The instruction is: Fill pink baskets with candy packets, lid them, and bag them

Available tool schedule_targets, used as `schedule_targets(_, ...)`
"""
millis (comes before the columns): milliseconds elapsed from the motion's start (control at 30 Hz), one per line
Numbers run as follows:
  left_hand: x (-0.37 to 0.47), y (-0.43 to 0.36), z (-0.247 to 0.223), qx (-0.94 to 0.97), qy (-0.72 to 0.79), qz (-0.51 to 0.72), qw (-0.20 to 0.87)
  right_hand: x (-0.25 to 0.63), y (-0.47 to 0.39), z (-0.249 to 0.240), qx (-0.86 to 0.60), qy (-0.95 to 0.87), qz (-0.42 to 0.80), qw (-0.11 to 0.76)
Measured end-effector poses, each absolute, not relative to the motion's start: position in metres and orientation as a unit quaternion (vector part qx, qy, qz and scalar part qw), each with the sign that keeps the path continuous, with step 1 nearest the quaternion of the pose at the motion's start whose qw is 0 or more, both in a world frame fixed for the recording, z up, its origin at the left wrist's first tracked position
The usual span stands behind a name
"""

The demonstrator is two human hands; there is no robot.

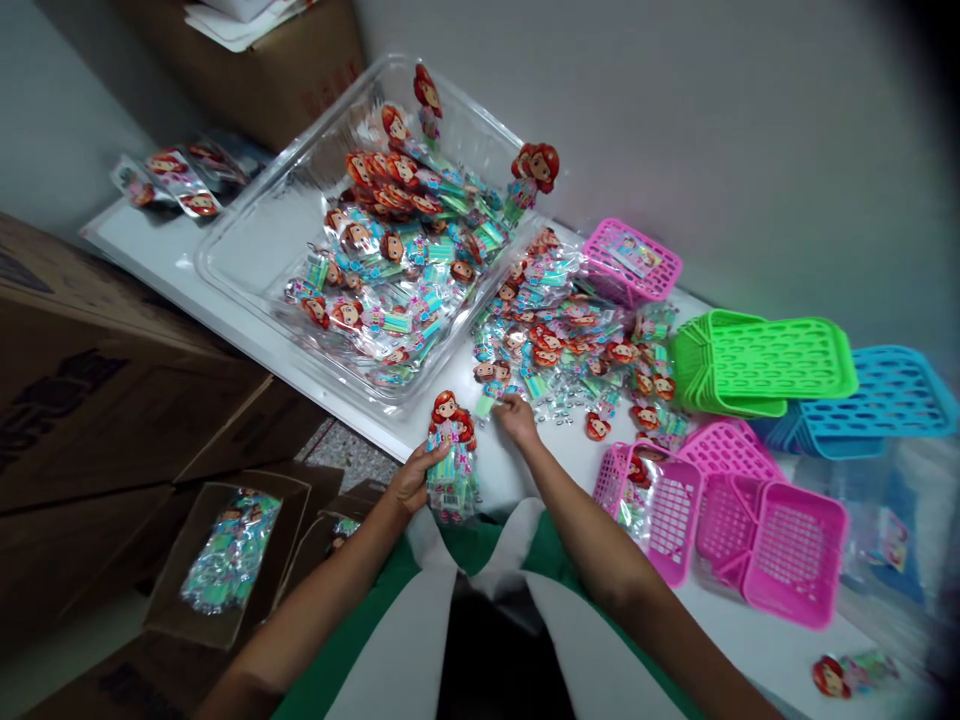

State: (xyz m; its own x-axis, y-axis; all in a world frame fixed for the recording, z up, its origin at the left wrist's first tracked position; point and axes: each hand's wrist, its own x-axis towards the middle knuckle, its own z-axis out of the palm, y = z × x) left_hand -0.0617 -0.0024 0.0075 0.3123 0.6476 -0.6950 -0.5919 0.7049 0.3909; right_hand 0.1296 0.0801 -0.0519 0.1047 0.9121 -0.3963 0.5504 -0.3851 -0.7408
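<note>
My left hand [411, 478] is closed on a small stack of clear packets [451, 465], each topped with a red-haired cartoon doll card and filled with green sticks. To its right, my right hand [516, 415] reaches to the near edge of a loose heap of the same packets [551, 340]. Its fingers are pinched at a packet [487, 402] with a pale green end. Beyond my left hand stands a large clear plastic tray [255, 215], with many such packets piled inside.
Pink baskets [796, 555] stand at the right, one holding packets, near stacked green baskets [780, 365] and blue baskets [885, 395]. Another pink basket [664, 265] sits by the wall. On the left are cardboard boxes [112, 410] and an open carton [289, 500] of packets.
</note>
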Motion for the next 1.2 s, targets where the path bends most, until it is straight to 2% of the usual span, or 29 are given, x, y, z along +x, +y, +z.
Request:
schedule_targets(233, -0.04, -0.002, 0.003, 0.055, 0.436, 0.344, 0.83, 0.16, 0.0, -0.009, -0.604, -0.486, 0.561, 0.29)
schedule_targets(367, -0.024, -0.006, 0.007, 0.075, 0.433, 0.318, 0.84, 0.155, -0.031, 0.0, -0.594, -0.474, 0.56, 0.33)
schedule_targets(567, 0.008, -0.004, 0.021, 0.126, 0.448, 0.311, 0.829, 0.163, -0.044, 0.011, -0.595, -0.329, 0.642, 0.356)
schedule_targets(700, 0.043, -0.003, 0.042, 0.161, 0.442, 0.313, 0.825, 0.186, -0.047, 0.048, -0.628, -0.35, 0.579, 0.384)
schedule_targets(867, 0.071, -0.034, 0.063, 0.187, 0.432, 0.274, 0.838, 0.206, -0.079, 0.082, -0.653, -0.392, 0.541, 0.357)
schedule_targets(967, 0.08, -0.047, 0.066, 0.2, 0.43, 0.26, 0.841, 0.214, -0.096, 0.086, -0.653, -0.38, 0.559, 0.343)
schedule_targets(1200, 0.104, -0.052, 0.066, 0.206, 0.428, 0.246, 0.845, 0.232, -0.106, 0.076, -0.607, -0.363, 0.595, 0.381)
